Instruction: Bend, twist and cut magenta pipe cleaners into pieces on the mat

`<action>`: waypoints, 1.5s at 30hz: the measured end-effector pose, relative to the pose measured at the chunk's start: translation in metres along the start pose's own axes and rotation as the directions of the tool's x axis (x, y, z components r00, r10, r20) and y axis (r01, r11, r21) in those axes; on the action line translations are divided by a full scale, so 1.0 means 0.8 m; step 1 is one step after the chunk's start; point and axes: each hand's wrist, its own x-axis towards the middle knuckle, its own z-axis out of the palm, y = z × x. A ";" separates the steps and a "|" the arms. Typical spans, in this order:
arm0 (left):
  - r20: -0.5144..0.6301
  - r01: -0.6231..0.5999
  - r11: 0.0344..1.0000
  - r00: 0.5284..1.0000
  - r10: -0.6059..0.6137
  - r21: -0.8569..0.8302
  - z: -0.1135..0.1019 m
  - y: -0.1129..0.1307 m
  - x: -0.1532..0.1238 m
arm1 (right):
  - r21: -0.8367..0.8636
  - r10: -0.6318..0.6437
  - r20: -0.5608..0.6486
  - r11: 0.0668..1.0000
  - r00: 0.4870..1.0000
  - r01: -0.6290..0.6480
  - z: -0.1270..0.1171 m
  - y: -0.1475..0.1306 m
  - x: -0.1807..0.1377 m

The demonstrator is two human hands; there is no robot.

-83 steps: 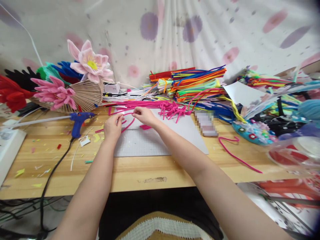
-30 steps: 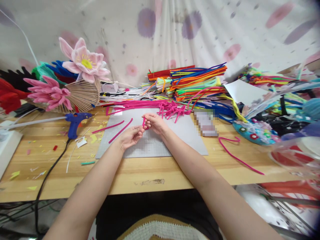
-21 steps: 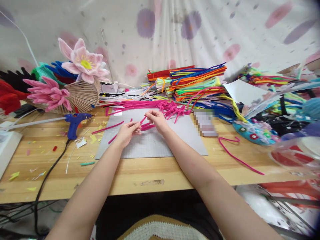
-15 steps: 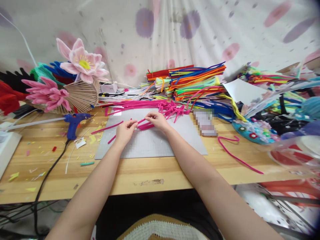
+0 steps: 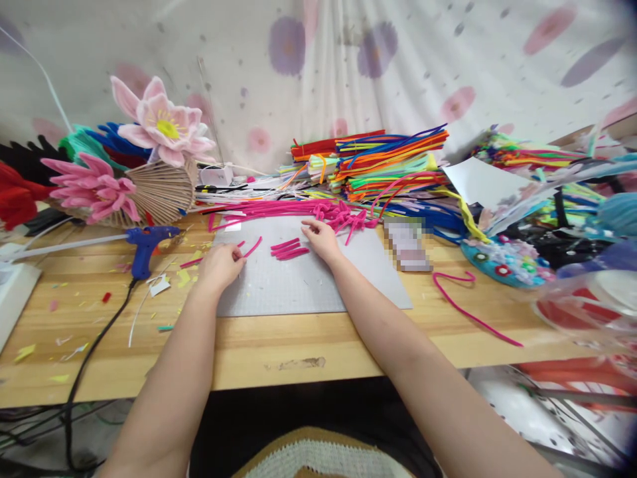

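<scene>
My left hand (image 5: 221, 267) is at the left side of the grey mat (image 5: 279, 292), fingers closed around a magenta pipe cleaner (image 5: 255, 247) whose far end sticks out past the fingertips. Another magenta pipe cleaner (image 5: 190, 263) runs partly beneath that hand. In the middle of the mat, several short cut magenta pieces (image 5: 288, 250) lie side by side in a small row. Just right of them hovers my right hand (image 5: 322, 240), fingers loosely bent and apart, with nothing visible in it. Behind both hands stretches a bundle of long magenta pipe cleaners (image 5: 279, 208), with twisted magenta shapes (image 5: 338, 216) at its right end.
A blue glue gun (image 5: 144, 251) and its cord are at left, among scraps. Fuzzy pink flowers (image 5: 166, 126) stand behind it. Colourful pipe cleaner bundles (image 5: 388, 162) line the back. At right are a blurred phone (image 5: 409, 245), a bent magenta stem (image 5: 470, 315) and a blue flowered piece (image 5: 507, 262).
My hands have drawn apart: the left moved left and down onto a pipe cleaner, the right shifted slightly right. The row of short magenta pieces is now uncovered.
</scene>
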 end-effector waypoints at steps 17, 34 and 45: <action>-0.358 -0.194 0.977 0.922 0.150 -0.089 0.024 0.063 -0.015 | -0.306 -0.379 -0.039 0.885 0.924 0.351 0.007 -0.045 -0.025; -0.113 -0.444 0.888 0.895 0.432 -0.119 0.055 0.070 0.000 | 0.219 0.084 -0.220 0.975 0.972 -0.035 -0.010 -0.018 -0.009; -0.126 -0.474 0.871 0.879 0.460 -0.128 0.046 0.075 -0.009 | 0.242 0.096 -0.194 0.969 0.976 -0.047 -0.010 -0.018 -0.010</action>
